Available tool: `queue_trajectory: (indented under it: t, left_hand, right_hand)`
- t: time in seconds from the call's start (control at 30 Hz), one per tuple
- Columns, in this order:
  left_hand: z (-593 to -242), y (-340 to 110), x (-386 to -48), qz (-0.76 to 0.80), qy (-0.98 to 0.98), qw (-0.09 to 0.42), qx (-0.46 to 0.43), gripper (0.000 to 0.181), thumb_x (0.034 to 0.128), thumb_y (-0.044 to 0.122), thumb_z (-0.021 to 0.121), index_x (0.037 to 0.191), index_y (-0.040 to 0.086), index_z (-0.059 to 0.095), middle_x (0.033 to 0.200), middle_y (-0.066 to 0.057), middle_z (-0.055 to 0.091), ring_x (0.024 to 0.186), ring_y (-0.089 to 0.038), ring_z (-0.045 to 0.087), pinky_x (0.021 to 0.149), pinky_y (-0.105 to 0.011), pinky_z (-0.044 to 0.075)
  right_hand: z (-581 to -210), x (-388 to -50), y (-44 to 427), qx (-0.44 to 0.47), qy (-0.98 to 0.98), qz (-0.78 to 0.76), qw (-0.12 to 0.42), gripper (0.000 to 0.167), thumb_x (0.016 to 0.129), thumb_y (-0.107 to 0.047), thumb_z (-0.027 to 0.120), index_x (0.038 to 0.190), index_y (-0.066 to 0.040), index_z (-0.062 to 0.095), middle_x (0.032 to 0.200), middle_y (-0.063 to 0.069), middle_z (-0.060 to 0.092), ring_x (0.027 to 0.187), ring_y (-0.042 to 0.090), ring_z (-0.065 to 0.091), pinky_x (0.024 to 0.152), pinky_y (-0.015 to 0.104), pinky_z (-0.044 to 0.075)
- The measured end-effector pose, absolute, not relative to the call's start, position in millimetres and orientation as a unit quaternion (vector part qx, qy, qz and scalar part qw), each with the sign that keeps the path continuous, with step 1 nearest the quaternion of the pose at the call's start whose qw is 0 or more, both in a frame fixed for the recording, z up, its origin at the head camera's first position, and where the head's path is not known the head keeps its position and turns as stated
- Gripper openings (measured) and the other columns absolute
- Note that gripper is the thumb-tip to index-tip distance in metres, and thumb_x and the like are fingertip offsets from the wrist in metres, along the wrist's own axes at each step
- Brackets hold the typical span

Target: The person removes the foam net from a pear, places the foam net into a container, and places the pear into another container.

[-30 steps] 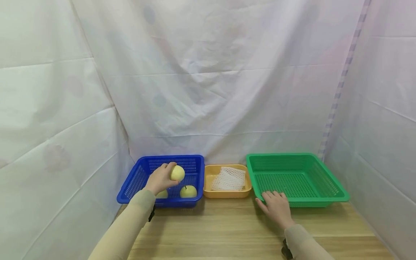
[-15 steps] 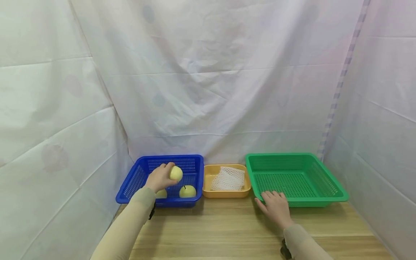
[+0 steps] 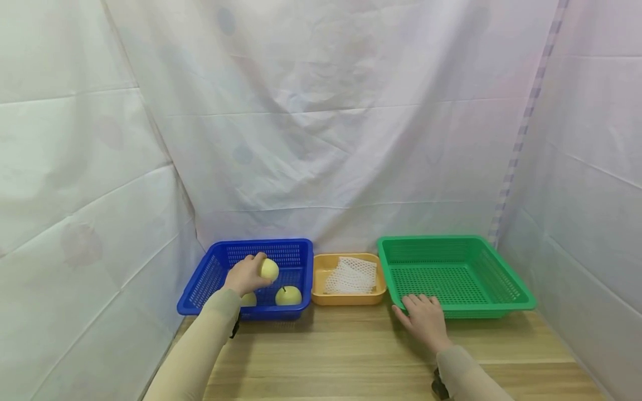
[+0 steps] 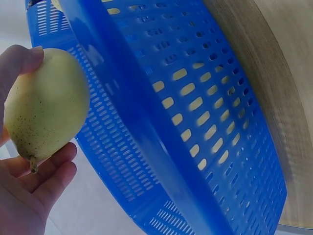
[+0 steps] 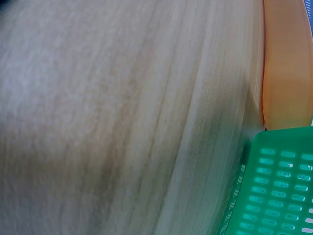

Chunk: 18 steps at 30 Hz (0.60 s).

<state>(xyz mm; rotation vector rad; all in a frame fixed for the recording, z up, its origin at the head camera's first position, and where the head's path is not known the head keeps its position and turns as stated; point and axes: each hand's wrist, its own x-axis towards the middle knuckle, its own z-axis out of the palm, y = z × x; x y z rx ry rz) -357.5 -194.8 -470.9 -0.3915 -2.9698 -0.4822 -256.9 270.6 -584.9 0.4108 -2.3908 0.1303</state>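
Note:
My left hand (image 3: pixel 246 276) grips a pale yellow-green pear (image 3: pixel 269 270) above the blue basket (image 3: pixel 307 278). In the left wrist view, thumb and fingers curl round the pear (image 4: pixel 51 103), its stem pointing down and dark specks near it. Two more pears lie in the blue basket: one with its stem up (image 3: pixel 288 296), and another (image 3: pixel 248 299) partly hidden by my wrist. My right hand (image 3: pixel 425 320) rests with relaxed fingers on the near left corner of the green basket (image 3: pixel 501 306). The right wrist view does not show that hand.
Between the baskets stands a small orange tray (image 3: pixel 349 299) with white foam fruit nets (image 3: pixel 353 275) in it. All sit on a wooden table (image 3: pixel 321 356). White cloth (image 3: pixel 311 139) hangs behind and at both sides.
My left hand, with the pear, has moved very slightly left and down over the blue basket. The right hand stays on the green basket's corner. The head view has shifted a little.

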Motion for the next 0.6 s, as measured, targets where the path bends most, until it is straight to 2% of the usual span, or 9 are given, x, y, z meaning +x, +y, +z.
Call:
queue_trajectory:
  t: [0.6]
  left_hand:
    - [-468.9, -193.9, -362.4, -0.145, -0.981, 0.034, -0.121, 0.073, 0.0711, 0.037, 0.082, 0.133, 0.012, 0.052, 0.103, -0.014, 0.059, 0.079, -0.028, 0.058, 0.062, -0.047, 0.050]
  right_hand:
    - [-587.0, -258.7, 271.3, 0.162, -0.919, 0.052, 0.357, 0.031, 0.085, -0.042, 0.067, 0.091, -0.011, 0.068, 0.087, 0.004, 0.068, 0.074, 0.025, 0.059, 0.065, 0.040, 0.040]
